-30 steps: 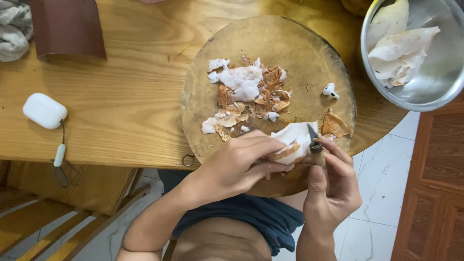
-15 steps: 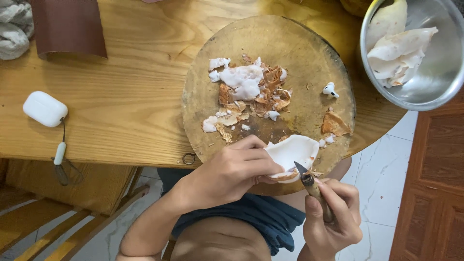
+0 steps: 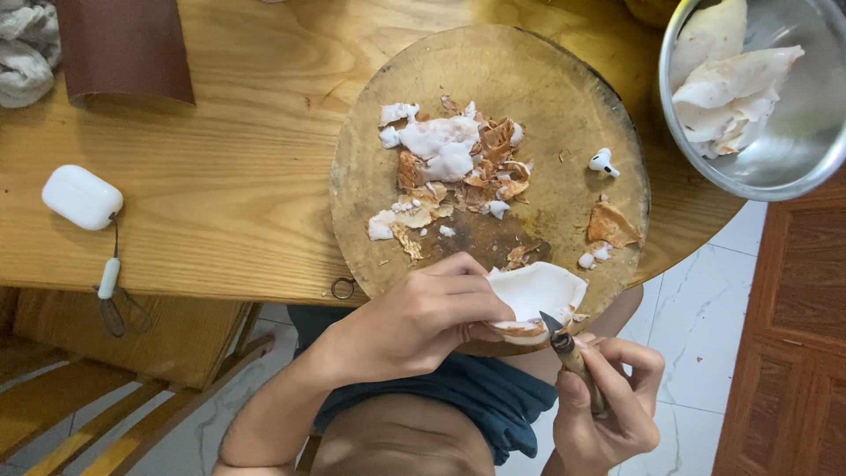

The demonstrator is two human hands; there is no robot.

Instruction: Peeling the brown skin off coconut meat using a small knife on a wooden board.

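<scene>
While the left hand (image 3: pixel 414 322) pinches a white coconut piece (image 3: pixel 536 295) over the near edge of the round wooden board (image 3: pixel 564 97), its fingers curl closed along the piece's left side. The right hand (image 3: pixel 608 401) grips a small knife (image 3: pixel 571 353), blade tip touching the brown rind underneath. Judging by its look, the flesh is stiff, probably slick and brittle; holding the thick edge seems safest.

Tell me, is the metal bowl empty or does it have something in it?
Not empty. The metal bowl holds several white peeled pieces piled on its left side; the right side shows bare metal.
</scene>
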